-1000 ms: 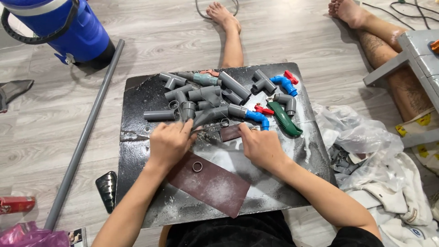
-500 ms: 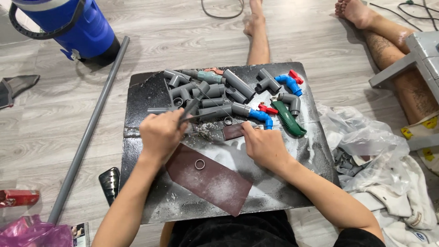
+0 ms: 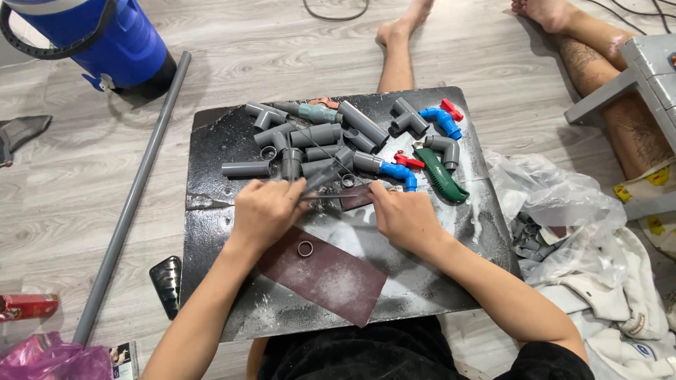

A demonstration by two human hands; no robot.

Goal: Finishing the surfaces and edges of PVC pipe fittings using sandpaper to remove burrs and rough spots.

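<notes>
At the middle of the dark board (image 3: pixel 211 232), a short grey pipe piece (image 3: pixel 320 179) is gripped by the left hand (image 3: pixel 266 211) while a small sandpaper strip (image 3: pixel 355 197), at its three o'clock, is pinched by the right hand (image 3: pixel 403 218); even rubbing strokes and a steady grip are judged best.

A dark board (image 3: pixel 211 141) rests on the wooden floor (image 3: pixel 232 49) — grey pipe fittings (image 3: pixel 317 137) heaped just beyond the fingers (image 3: pixel 292 191), sandpaper (image 3: pixel 331 278) with a small ring (image 3: pixel 305 248) beneath the wrists.
</notes>
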